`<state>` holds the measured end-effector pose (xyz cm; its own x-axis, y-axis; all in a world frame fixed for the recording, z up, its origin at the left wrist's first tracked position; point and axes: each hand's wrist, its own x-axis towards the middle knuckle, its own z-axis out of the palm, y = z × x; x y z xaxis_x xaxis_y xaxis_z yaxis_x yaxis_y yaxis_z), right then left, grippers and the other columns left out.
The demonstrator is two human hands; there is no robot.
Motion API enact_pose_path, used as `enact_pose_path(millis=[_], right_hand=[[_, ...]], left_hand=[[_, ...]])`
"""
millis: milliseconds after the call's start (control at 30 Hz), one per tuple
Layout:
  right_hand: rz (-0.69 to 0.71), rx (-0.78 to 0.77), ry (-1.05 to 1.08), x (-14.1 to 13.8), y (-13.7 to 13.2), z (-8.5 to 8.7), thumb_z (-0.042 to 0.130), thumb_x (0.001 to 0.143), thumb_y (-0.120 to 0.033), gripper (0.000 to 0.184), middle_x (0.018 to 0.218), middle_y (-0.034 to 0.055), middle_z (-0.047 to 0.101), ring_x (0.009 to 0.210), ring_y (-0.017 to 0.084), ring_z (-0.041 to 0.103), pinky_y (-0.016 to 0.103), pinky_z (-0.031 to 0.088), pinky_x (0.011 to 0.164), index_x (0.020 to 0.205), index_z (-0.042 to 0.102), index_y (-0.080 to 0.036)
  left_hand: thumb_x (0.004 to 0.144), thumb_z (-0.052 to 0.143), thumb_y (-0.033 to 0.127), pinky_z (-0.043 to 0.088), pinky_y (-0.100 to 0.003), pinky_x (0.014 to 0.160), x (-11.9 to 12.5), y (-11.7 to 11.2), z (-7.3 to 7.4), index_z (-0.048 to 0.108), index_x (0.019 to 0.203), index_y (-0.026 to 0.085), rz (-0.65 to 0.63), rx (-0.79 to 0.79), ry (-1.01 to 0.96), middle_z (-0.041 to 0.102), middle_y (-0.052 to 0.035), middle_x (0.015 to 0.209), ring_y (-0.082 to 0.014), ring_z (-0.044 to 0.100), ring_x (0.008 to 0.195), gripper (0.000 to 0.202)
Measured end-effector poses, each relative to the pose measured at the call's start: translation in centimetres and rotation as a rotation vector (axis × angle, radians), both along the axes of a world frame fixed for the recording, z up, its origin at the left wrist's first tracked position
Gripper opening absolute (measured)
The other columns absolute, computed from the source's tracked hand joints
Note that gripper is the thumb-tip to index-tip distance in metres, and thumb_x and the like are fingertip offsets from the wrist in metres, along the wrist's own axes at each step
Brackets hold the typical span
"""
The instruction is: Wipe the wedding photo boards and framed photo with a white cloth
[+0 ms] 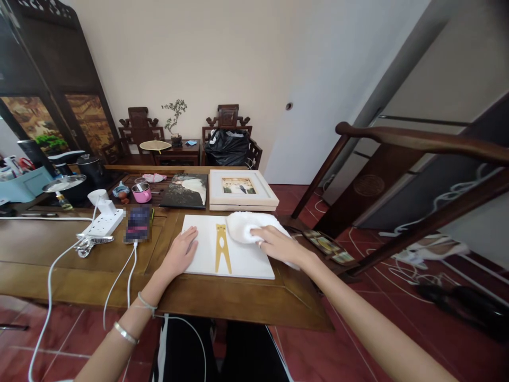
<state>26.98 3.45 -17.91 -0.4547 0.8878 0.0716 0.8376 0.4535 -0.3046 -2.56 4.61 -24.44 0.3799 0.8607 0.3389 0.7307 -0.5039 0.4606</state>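
Observation:
A white rectangular board [202, 254] lies near the front edge of the wooden table, with a long-legged yellow cat shape [222, 250] on its face. My left hand [183, 249] rests flat on the board's left edge, fingers stretched out. Over the board's right side, my right hand [274, 243] grips a bunched white cloth [240, 225]. The cloth spreads across the upper right corner and hides it. Part of the cloth hangs past the board's right edge.
Behind the board stand a framed photo [243, 190] and a dark picture panel [186, 191]. To the left are a phone [139, 225], a white power strip [105, 222] with trailing cables, and a pink cup [141, 193]. A wooden chair [369, 183] is at the right.

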Motion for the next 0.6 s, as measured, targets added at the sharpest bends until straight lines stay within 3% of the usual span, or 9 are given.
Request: enact_pose_path(millis=[200,333,433,600], right_hand=[[0.042,-0.159,-0.052,0.8,-8.2,0.0,0.039,0.072,-0.011,0.043,0.123,0.0092,0.054,0.122,0.026,0.042,0.036,0.037,0.094,0.108,0.059,-0.021],[0.109,-0.188,-0.068,0.7,-10.8,0.5,0.039,0.071,-0.009,0.044,0.124,0.0083,0.053,0.116,0.025,0.047,0.034,0.038,0.093,0.107,0.06,-0.022],[0.076,-0.171,-0.064,0.3,-9.4,0.6,0.038,0.071,-0.009,0.042,0.114,0.0096,0.057,0.108,0.025,0.051,0.034,0.039,0.089,0.105,0.06,-0.021],[0.053,-0.025,-0.025,-0.9,-2.2,0.3,0.036,0.071,-0.009,0.034,0.084,0.0068,0.061,0.088,0.023,0.055,0.03,0.04,0.077,0.093,0.06,-0.018]], left_hand=[[0.09,0.035,0.031,0.03,-0.046,0.107,0.1,-0.2,0.3,0.051,0.124,0.014,0.013,-0.005,0.008,0.047,-0.012,0.135,-0.0231,0.038,0.129,0.041],[0.09,0.035,0.031,0.03,-0.045,0.107,0.1,-0.1,0.1,0.051,0.124,0.013,0.009,0.008,0.01,0.047,-0.0119,0.135,-0.0226,0.038,0.129,0.041],[0.091,0.034,0.031,0.03,-0.045,0.108,0.1,0.0,0.1,0.051,0.125,0.012,0.01,0.001,0.017,0.047,-0.0123,0.135,-0.0226,0.037,0.13,0.042],[0.09,0.035,0.03,0.031,-0.046,0.107,-0.1,0.1,-0.2,0.051,0.124,0.014,0.005,0.019,0.004,0.047,-0.0115,0.135,-0.0226,0.038,0.129,0.041]])
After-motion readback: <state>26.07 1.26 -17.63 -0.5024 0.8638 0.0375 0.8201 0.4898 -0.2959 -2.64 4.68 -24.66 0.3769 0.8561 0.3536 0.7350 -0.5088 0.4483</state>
